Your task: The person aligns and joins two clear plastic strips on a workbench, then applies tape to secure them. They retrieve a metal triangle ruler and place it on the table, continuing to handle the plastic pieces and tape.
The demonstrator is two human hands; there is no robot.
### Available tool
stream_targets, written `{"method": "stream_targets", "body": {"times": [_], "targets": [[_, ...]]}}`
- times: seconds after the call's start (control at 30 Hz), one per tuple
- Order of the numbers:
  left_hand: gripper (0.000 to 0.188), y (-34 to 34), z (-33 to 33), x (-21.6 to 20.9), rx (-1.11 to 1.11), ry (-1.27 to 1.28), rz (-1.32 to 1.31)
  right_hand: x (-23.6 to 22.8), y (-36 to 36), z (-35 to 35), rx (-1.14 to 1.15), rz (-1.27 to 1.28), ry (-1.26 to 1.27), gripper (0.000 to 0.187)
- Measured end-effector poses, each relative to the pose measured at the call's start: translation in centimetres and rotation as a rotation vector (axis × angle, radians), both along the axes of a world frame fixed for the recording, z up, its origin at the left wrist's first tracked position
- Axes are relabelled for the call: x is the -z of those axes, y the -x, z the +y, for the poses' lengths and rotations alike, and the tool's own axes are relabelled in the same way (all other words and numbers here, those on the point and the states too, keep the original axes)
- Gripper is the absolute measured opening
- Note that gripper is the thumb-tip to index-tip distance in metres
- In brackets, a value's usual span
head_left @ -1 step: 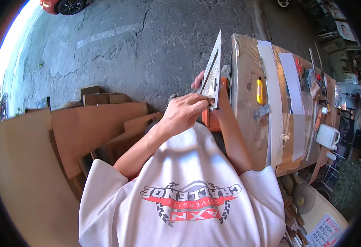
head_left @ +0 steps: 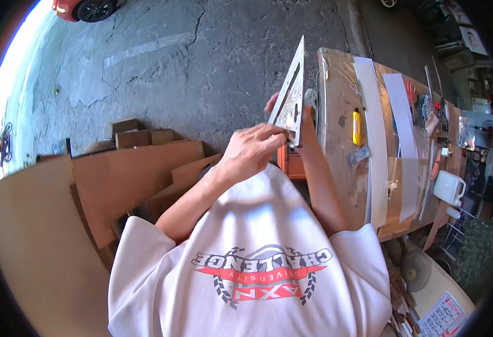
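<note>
A triangular metal speed square [head_left: 292,109] stands tilted in front of my chest, its sharp tip pointing away from me. My left hand [head_left: 252,147] grips its near corner, with the thumb and fingers closed on the metal. My right hand [head_left: 271,102] is mostly hidden behind the square. Only its fingers show past the left edge, and its wrist comes up on the right side. Below the hands is an orange object [head_left: 295,163], partly covered by my shirt and the square.
On the right, a worktable [head_left: 334,135] carries long white strips [head_left: 376,146], a yellow bottle [head_left: 356,128], red-handled scissors [head_left: 410,89] and a white jug [head_left: 448,188]. Brown boards [head_left: 139,180] lean at the left. A red car [head_left: 66,7] stands far off on the concrete floor [head_left: 162,73].
The speed square has shifted very slightly up and away from me in the picture. Both hands keep their places on it.
</note>
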State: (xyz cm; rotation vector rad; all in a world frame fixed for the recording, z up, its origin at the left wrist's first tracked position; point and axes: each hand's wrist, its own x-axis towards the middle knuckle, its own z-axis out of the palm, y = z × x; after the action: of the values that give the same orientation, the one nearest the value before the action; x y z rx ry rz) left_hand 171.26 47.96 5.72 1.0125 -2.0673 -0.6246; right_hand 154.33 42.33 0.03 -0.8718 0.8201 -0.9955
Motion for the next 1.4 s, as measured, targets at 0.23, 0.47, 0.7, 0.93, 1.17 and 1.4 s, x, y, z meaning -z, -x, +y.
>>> {"method": "stream_targets", "body": {"times": [0.23, 0.47, 0.7, 0.93, 1.17, 1.4], "targets": [[0.034, -1.1, -18.7, 0.1, 0.112, 0.087, -0.225, -4.0, 4.5, -14.6, 0.290, 0.211, 0.170, 0.039], [0.031, 2.3, -40.6, 0.7, 0.198, 0.421, -0.495, -4.5, 9.2, -32.5, 0.202, 0.396, 0.168, 0.019], [0.041, 7.0, -60.1, -1.6, 0.263, 0.540, -0.432, -4.8, 13.9, -49.1, 0.302, 0.120, 0.130, 0.023], [0.044, 10.8, -73.6, -1.3, 0.513, 0.411, -0.142, -6.0, 18.5, -60.3, 0.506, 0.012, 0.224, 0.020], [0.043, 17.0, -87.7, -0.8, 0.797, 0.238, 0.122, -9.9, 25.1, -72.0, 0.801, 0.108, 0.305, 0.022], [0.035, 27.8, -100.8, -1.3, 1.075, 0.232, 0.139, -12.8, 33.0, -80.6, 1.039, 0.300, 0.256, 0.017]]}}
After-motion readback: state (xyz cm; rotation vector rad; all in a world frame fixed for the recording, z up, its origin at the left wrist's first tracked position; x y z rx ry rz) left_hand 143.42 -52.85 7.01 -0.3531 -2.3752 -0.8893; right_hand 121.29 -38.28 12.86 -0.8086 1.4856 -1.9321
